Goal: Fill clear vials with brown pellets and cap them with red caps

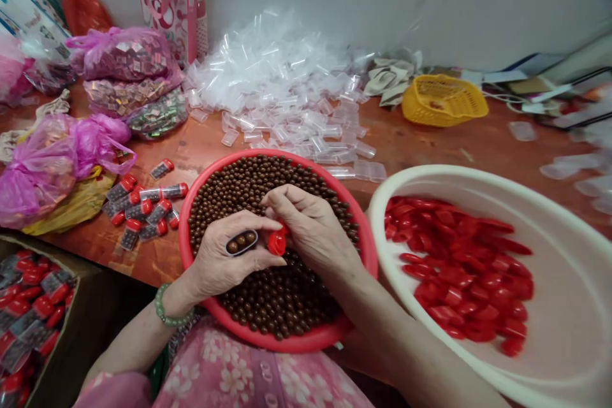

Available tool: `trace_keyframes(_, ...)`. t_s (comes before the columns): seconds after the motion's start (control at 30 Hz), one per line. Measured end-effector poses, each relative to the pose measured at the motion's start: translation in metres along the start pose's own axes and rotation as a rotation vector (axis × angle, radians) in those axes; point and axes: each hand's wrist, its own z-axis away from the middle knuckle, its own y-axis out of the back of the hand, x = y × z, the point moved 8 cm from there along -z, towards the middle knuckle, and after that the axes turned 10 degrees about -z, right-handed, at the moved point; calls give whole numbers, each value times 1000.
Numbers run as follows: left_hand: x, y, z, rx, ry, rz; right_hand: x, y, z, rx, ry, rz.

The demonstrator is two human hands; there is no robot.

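Note:
My left hand point(228, 258) is closed round a small clear tube point(241, 242) with brown balls showing in its open mouth. My right hand point(313, 229) pinches a red cap point(276, 243) right beside the tube's mouth. Both hands hover over a red basin point(210, 188) full of small brown balls point(268, 178). A green bead bracelet point(163, 309) sits on my left wrist.
A white basin point(564, 248) of red caps point(468, 274) stands at the right. Filled, capped tubes point(143, 204) lie left of the red basin, more in a box point(33, 312) at lower left. Empty clear tubes point(282, 89), a yellow basket point(444, 99) and pink bags point(52, 159) lie behind.

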Motion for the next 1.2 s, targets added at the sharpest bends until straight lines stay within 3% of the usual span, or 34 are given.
trace_keyframes(0.13,12,7,0,123,-164,-177,-10,-7,3,1,122,134)
trace_keyframes(0.23,17,10,2,205,-251,-327,-11,-8,9,-43,102,154)
trace_keyframes(0.4,17,7,7,207,-327,-447,-17,-6,20,-121,129,379)
trace_keyframes(0.53,12,4,6,181,-287,-466,-14,-4,19,-94,98,398)
trace_keyframes(0.77,6,2,4,167,-266,-409,-3,-2,13,-89,40,162)
trace_keyframes(0.9,2,3,2,163,-231,-427,-7,1,12,-28,122,161)
trace_keyframes(1.07,-3,5,3,165,-175,-428,-19,-4,19,8,320,325)
trace_keyframes(1.2,-8,6,5,147,-113,-391,-28,-5,26,-36,452,542)
